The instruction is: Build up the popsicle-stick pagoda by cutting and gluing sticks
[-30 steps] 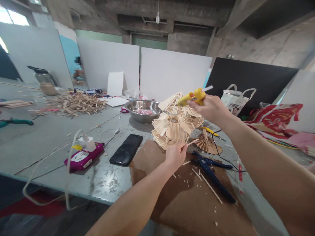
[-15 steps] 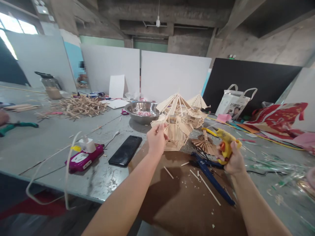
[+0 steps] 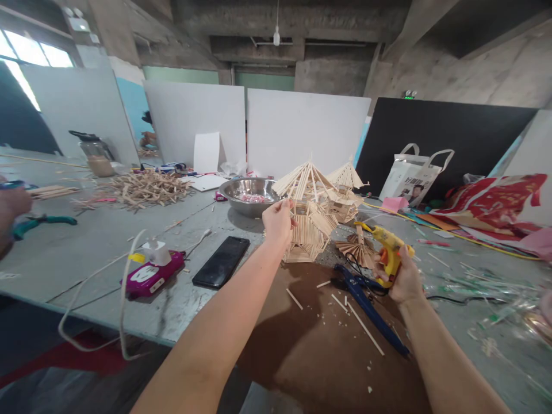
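My left hand (image 3: pixel 278 225) has its fingers pinched together at the left edge of a pavilion model (image 3: pixel 313 233) built of thin wooden sticks, just under its cone-shaped roof. The exact part between the fingertips is hidden. A similar stick model (image 3: pixel 345 198) stands behind. Wrapped round the handle of a yellow hot glue gun (image 3: pixel 390 247) is my right hand (image 3: pixel 407 279), with the nozzle towards the models. Below the glue gun lies a blue hand tool with long handles (image 3: pixel 373 313). A pleated fan-shaped piece (image 3: pixel 357 250) rests between the front model and the glue gun.
On the left are a phone (image 3: pixel 222 261), a purple power strip (image 3: pixel 155 275) with a looping white cable, and a stick pile (image 3: pixel 150 188). A metal bowl (image 3: pixel 248 198) stands behind. Loose sticks lie on the brown board (image 3: pixel 302 339). Another person's hand (image 3: pixel 12 210) is far left.
My left hand has moved slightly up along the model, nearer the roof edge. The glue gun has shifted a little left in my right hand. The other person's hand shows more at the left.
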Action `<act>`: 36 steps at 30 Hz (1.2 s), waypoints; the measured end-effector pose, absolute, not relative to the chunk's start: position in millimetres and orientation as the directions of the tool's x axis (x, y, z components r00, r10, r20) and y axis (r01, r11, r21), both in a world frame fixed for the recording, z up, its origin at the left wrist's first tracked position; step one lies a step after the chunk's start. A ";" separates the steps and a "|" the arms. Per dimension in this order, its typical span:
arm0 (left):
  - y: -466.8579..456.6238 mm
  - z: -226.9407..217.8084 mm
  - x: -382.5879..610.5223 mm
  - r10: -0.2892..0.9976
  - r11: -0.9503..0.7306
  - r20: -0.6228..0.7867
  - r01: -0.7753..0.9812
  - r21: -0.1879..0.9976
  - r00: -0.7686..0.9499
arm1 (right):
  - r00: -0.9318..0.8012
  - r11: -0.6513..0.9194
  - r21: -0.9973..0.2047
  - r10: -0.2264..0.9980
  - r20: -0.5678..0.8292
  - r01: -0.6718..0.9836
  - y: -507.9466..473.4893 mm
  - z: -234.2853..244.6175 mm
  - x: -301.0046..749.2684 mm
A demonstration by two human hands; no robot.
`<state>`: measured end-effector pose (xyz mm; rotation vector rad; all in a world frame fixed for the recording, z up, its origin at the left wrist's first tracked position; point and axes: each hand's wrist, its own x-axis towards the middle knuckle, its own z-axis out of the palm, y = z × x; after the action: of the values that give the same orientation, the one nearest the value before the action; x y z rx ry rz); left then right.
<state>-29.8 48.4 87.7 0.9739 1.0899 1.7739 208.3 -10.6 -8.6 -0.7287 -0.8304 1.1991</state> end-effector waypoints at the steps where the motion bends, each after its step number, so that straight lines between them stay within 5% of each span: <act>1: 49.2 88.8 -29.2 0.913 -0.287 0.188 -0.242 0.927 -0.363 | 0.152 0.218 -0.843 0.975 0.163 -0.491 -10.6 -8.3 208.2; 36: 59.7 96.9 -35.3 0.966 -0.221 0.172 -0.271 0.937 -0.193 | 0.123 0.219 -0.856 0.975 0.183 -0.468 -13.2 -4.2 204.2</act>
<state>-35.3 59.7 96.9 1.0415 1.0002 1.6049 204.2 -13.2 -4.2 -0.7289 -0.8805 1.2010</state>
